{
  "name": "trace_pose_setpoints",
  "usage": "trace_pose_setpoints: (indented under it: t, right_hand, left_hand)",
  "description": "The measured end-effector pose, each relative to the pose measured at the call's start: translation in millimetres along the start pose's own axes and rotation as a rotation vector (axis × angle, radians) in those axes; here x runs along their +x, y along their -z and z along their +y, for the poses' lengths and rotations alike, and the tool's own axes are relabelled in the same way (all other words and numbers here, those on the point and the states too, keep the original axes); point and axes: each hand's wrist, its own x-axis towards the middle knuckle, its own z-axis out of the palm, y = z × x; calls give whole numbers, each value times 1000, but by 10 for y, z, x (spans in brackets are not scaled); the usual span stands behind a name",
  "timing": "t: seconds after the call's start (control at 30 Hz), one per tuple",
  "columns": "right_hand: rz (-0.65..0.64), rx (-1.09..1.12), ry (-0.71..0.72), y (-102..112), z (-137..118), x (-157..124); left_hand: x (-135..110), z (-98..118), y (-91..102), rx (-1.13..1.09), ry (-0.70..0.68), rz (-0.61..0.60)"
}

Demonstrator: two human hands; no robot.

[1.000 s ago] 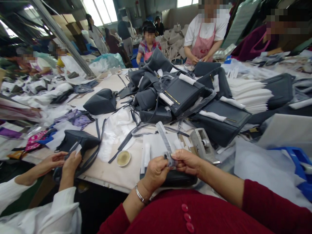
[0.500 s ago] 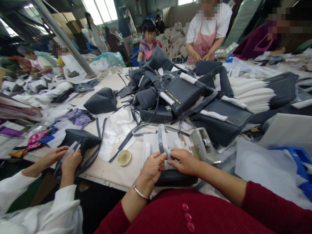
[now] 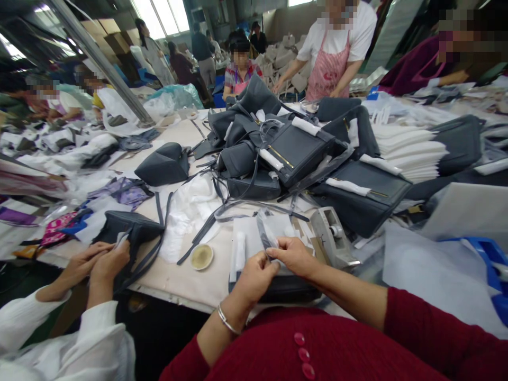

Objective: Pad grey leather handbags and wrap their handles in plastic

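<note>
In front of me a dark grey bag (image 3: 291, 288) lies at the table edge, with white sheet (image 3: 248, 230) over its top. A dark strap covered in clear plastic film (image 3: 263, 228) rises from it in a loop. My left hand (image 3: 256, 275), a bangle on its wrist, is closed at the lower end of this strap. Beside it, my right hand (image 3: 296, 257) pinches the same wrapped strap, and the fingertips of both hands nearly meet. The fingers hide the exact spot they grip.
A tape dispenser (image 3: 332, 235) stands right of the bag, a small round dish (image 3: 202, 257) left of it. Dark grey bags (image 3: 296, 151) are heaped beyond, near stacked white sheets (image 3: 413, 151). At left, a co-worker's hands (image 3: 107, 262) work on another bag (image 3: 135, 228).
My left hand has turned and dropped slightly, while my right has shifted a little left over the strap. The strap loop leans lower. Across the table, a person in an apron has spread their arms.
</note>
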Motion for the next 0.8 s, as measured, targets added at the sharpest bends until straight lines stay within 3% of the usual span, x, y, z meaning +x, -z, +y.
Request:
trace_pose_setpoints:
  t: [0.07,0.13,0.2,0.27,0.33,0.5,0.57,0.67,0.8]
  right_hand:
    - [34,-180,137,0,47,-43]
    - [56,-376,330,-6,73,-82]
    - [32,-516,478,7,69,-101]
    - [-34,-546,511,61,34,-91]
    - [-118,-414,398,150,-20,-52]
    - [-335,451,-293,290,-91,121]
    - [-333,642,-408,262,-63,185]
    - [-233,596,-360,186,4,240]
    - [-81,-2,10,124,77,232]
  left_hand:
    - [39,48,79,-382,161,-100]
    - [91,68,119,-604,237,-98]
    - [141,66,112,-654,250,-49]
    - [169,59,80,-597,220,19]
    - [164,62,54,-416,121,97]
    - [93,84,81,184,-259,149]
    - [98,71,115,256,-303,145]
    - [178,44,171,207,-188,58]
    - [407,44,202,-249,183,-81]
